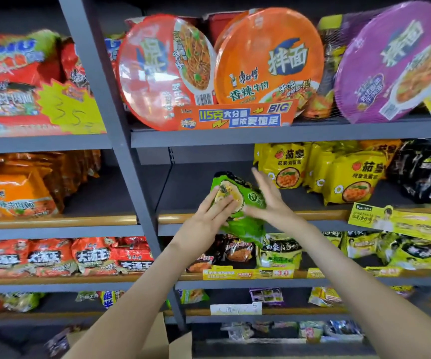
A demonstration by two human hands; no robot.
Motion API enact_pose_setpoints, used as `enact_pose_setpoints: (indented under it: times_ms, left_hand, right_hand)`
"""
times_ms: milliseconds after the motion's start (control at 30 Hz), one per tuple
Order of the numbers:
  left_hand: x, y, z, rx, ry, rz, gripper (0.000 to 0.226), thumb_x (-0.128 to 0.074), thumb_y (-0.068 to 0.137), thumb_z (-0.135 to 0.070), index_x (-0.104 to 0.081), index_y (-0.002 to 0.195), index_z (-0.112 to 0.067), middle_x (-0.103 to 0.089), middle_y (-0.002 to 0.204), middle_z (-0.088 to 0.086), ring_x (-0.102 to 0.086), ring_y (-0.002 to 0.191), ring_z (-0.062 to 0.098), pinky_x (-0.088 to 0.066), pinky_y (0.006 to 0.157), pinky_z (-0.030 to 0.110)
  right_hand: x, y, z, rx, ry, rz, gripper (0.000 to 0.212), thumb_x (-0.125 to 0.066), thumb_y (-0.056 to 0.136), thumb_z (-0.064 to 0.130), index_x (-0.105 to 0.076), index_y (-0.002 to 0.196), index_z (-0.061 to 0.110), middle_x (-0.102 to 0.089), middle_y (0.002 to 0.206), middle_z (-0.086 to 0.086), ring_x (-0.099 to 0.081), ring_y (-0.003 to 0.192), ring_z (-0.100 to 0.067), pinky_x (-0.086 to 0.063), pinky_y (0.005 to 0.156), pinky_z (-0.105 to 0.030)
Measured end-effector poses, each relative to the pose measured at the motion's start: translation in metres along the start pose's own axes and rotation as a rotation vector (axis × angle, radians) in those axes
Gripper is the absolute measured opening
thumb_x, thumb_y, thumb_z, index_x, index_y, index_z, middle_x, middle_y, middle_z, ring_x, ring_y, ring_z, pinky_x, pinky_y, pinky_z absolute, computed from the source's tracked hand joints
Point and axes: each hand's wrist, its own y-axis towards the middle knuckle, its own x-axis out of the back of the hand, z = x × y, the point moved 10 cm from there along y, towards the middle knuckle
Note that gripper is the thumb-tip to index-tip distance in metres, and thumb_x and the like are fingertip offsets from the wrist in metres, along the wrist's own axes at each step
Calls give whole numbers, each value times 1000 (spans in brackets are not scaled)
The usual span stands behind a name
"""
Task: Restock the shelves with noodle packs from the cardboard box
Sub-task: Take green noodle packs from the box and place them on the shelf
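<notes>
Crowded shelving (235,137) all around. Presses noodle pack (248,198) between flat-fingered left hand (209,211) and right hand (270,200). Likely light, brittle; hold sides gently.

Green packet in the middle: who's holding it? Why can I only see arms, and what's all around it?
The camera sits on a person's head, looking forward and down, so you only see their arms. Their left hand and right hand press the green packet between flat fingers, in front of a bare bit of shelf. Further right on it stand yellow packets, big noodle bowls lean on the shelf above, and a cardboard box sits below.
</notes>
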Motion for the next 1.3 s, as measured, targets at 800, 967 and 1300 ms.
enact_pose_setpoints:
  times_ms: [800, 967, 1300]
  left_hand:
    - [69, 27, 13, 12, 208, -386, 56, -81, 66, -5, -57, 117, -6, -64, 102, 10, -52, 94, 25, -37, 88, 37]
    - [52, 37, 16, 16, 306, -380, 57, -82, 63, 0, -64, 116, -3, -66, 101, 11, -62, 87, 29, -37, 91, 37]
    - [-16, 114, 98, 377, 61, -23, 51, -66, 86, -22, -52, 135, -20, -56, 128, 7, -53, 114, 30, -44, 89, 37]
  right_hand:
    - [10, -20, 93, 623, -644, -377, 56, -78, 73, 7, -57, 125, 10, -55, 117, -4, -45, 113, -16, -33, 100, -30]
    - [-7, -3, 85, 556, -865, -418, 68, -79, 62, -10, -57, 125, 1, -64, 111, -12, -61, 100, -29, -50, 89, -38]
    - [7, 86, 34, 307, -995, -331, 73, -53, 87, -3, -20, 150, 11, -30, 152, -11, -28, 138, -28, -20, 113, -37]
